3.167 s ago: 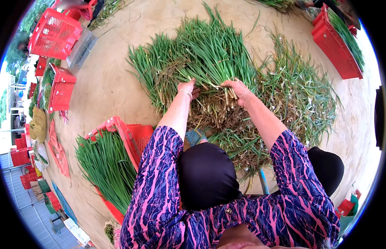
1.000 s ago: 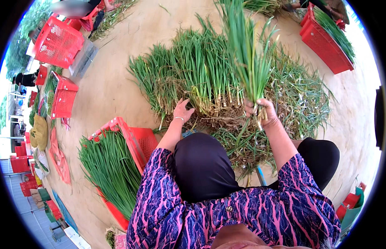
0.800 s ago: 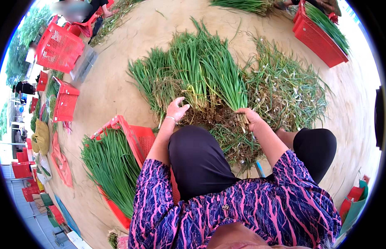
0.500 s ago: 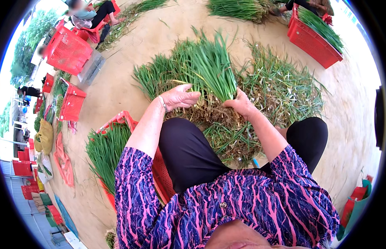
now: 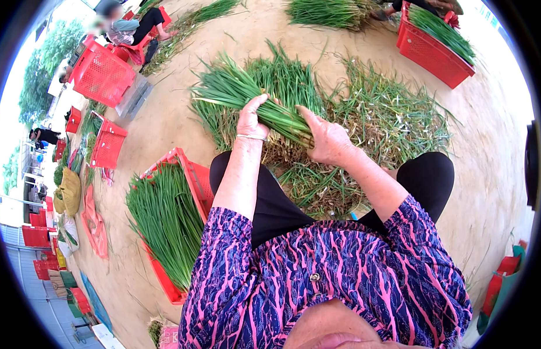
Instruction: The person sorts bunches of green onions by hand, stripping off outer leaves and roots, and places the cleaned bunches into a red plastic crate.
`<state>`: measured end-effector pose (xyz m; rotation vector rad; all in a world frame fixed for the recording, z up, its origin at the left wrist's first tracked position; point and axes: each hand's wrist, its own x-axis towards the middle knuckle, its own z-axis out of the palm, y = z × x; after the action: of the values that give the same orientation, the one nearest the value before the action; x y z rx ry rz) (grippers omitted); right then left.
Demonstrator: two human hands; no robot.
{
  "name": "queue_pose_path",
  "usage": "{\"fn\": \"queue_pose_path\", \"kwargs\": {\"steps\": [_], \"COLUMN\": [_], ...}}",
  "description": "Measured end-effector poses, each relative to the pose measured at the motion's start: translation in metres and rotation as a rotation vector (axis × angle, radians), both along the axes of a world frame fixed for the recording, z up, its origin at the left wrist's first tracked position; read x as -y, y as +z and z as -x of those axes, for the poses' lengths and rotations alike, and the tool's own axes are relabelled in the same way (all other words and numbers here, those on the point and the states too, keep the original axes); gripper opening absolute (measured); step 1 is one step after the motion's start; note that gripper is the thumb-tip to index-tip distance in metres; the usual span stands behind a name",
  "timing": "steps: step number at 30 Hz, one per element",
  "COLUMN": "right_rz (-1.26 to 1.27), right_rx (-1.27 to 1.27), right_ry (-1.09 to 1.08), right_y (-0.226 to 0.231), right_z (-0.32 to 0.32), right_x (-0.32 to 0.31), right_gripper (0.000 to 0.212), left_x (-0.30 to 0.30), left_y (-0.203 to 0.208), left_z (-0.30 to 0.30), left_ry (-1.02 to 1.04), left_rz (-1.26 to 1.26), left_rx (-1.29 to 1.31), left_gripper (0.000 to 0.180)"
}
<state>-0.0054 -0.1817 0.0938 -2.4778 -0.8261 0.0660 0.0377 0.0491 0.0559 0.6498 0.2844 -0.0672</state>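
Note:
A long bunch of green chives lies slantwise across both hands, leaf tips to the far left and root ends to the right. Around its middle, my left hand is closed with the thumb on top. My right hand grips the root end, its thumb stretched along the stems; its fingers are partly hidden. Beneath and beyond the bunch spreads a pile of chives with brown roots. To its right is a heap of loose trimmings, yellowed and tangled.
Left of my knee stands a red crate holding aligned chives. Other red crates stand at the far left, near a seated person. At the far right, another crate holds chives. A yellow sack lies at left.
The bunch has swung from upright to slanting left and come off the pile. My left hand, open beside it before, has closed round its middle. My right hand still holds the root end.

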Motion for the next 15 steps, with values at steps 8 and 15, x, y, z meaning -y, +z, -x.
{"fn": "queue_pose_path", "kwargs": {"steps": [8, 15], "right_rz": [-0.14, -0.102], "right_rx": [-0.074, -0.04], "right_ry": [-0.037, -0.011], "right_y": [-0.036, -0.047], "right_z": [0.004, -0.002], "right_x": [0.025, 0.036], "right_gripper": [0.028, 0.034], "left_x": [-0.028, -0.026], "left_y": [0.009, 0.006], "left_z": [-0.004, -0.003], "left_ry": [0.128, 0.152], "left_rz": [-0.054, -0.078], "left_rx": [0.023, -0.032], "left_gripper": [0.008, 0.008]}}
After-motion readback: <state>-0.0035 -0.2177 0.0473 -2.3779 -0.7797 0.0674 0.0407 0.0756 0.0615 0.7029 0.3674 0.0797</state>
